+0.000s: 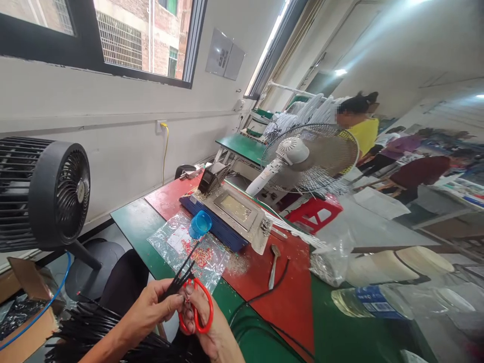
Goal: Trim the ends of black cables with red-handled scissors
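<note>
Pinching several black cables (180, 283) below their ends, the left hand (159, 303) holds them near the worktop (340, 322); the right hand (203, 302) grips red-handled scissors (210, 308). Judged light, springy, possibly slippery; best gripped close behind the ends.

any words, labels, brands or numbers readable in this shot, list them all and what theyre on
No text here can be read.
Clear bottle: blue label, print too blurred.
Wall sheet: dark marks, too small.
White paper beside the blue cup: faint marks, unreadable.
</note>
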A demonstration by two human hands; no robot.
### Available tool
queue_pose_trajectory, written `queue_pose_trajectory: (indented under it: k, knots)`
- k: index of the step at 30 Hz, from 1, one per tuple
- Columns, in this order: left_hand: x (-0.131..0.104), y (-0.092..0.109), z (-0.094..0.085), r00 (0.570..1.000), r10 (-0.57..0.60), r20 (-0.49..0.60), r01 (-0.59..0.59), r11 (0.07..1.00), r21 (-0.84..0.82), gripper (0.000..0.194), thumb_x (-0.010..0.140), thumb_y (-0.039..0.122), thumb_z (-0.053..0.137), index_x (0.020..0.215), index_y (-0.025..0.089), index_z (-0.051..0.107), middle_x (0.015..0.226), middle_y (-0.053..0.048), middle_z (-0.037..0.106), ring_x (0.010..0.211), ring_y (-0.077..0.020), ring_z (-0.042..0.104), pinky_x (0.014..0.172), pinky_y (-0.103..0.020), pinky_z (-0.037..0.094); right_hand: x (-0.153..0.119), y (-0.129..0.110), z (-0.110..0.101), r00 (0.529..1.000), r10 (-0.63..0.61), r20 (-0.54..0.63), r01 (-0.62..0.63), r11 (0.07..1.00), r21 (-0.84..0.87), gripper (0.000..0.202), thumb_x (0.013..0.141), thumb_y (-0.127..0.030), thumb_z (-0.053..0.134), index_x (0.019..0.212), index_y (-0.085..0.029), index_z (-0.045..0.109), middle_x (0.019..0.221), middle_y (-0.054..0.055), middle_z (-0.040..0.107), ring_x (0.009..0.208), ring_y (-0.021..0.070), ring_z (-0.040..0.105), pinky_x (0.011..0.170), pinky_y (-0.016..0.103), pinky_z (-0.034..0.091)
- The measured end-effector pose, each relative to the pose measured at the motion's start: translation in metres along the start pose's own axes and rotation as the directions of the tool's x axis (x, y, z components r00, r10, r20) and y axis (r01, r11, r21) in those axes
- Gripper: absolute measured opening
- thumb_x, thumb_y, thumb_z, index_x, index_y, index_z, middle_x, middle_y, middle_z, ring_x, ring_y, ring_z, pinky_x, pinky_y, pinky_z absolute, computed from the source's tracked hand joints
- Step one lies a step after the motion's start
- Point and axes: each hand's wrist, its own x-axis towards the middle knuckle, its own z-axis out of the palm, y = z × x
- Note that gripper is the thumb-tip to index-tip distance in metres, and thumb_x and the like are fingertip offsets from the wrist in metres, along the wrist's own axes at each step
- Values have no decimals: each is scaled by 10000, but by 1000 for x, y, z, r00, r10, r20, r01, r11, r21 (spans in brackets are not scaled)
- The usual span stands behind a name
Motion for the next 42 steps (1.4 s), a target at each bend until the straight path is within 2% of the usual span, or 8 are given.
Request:
queue_pose_trajectory:
  k: [8, 12, 20, 26, 32, 36, 40, 42]
  knots:
    - [3, -8, 2, 996, -46, -79, 40, 996, -84, 339, 784, 465, 616, 764, 128, 589, 606, -39, 585, 510, -106, 432, 492, -266, 196, -1, 7, 0, 999, -39, -20, 40, 996, 78, 479, 555, -525, 794, 688, -134, 552, 467, -64, 463, 354, 22, 376, 351, 147, 288]
    - [4, -10, 4, 992, -54, -110, 40, 991, -124, 337, 768, 463, 637, 761, 129, 592, 609, -26, 576, 496, -86, 399, 486, -251, 208, 1, 16, -3, 997, -26, -76, 37, 989, 144, 510, 532, -532, 805, 724, -140, 543, 494, -66, 476, 385, 21, 388, 381, 150, 298]
    - [5, -18, 3, 986, -60, -156, 42, 992, -117, 344, 750, 466, 659, 804, 133, 593, 579, 8, 534, 486, -69, 337, 474, -233, 202, 1, 17, -3, 995, -83, -59, 90, 988, 125, 500, 575, -562, 770, 689, -150, 510, 497, -67, 462, 376, 25, 386, 394, 169, 308]
    - [3, -16, 2, 990, -36, -137, 26, 997, -75, 352, 752, 478, 645, 789, 131, 601, 610, -19, 555, 501, -87, 367, 493, -245, 224, 0, 12, -1, 995, -103, -19, 104, 990, 100, 455, 616, -533, 754, 669, -155, 506, 488, -63, 456, 369, 36, 381, 384, 179, 315]
    - [2, -16, 3, 993, -53, -108, 40, 992, -121, 328, 752, 466, 647, 791, 143, 606, 651, -39, 584, 517, -109, 415, 511, -253, 266, 2, 18, -5, 998, -56, -37, 61, 987, 150, 443, 613, -507, 764, 712, -163, 505, 494, -68, 465, 368, 38, 374, 388, 181, 318]
    - [5, -19, -1, 988, -43, -147, 30, 996, -89, 332, 745, 461, 660, 789, 141, 588, 594, -10, 546, 503, -90, 371, 490, -233, 238, 2, 22, -6, 990, -133, -35, 137, 980, 144, 472, 626, -550, 744, 737, -152, 516, 519, -60, 480, 389, 33, 394, 409, 177, 316]
    - [5, -18, -2, 985, -42, -170, 33, 998, -59, 350, 762, 481, 634, 800, 137, 584, 543, 6, 507, 489, -84, 346, 478, -226, 223, 0, 22, -4, 969, -247, 21, 246, 968, 48, 439, 610, -464, 785, 756, -143, 523, 500, -49, 494, 423, 49, 435, 432, 173, 291]
    - [5, -16, -2, 981, -31, -193, 25, 999, -33, 369, 739, 497, 651, 784, 135, 591, 526, 25, 454, 484, -80, 324, 470, -223, 222, -1, 21, -2, 961, -277, 13, 277, 961, 9, 410, 625, -436, 781, 744, -145, 517, 489, -51, 487, 428, 50, 430, 436, 171, 278]
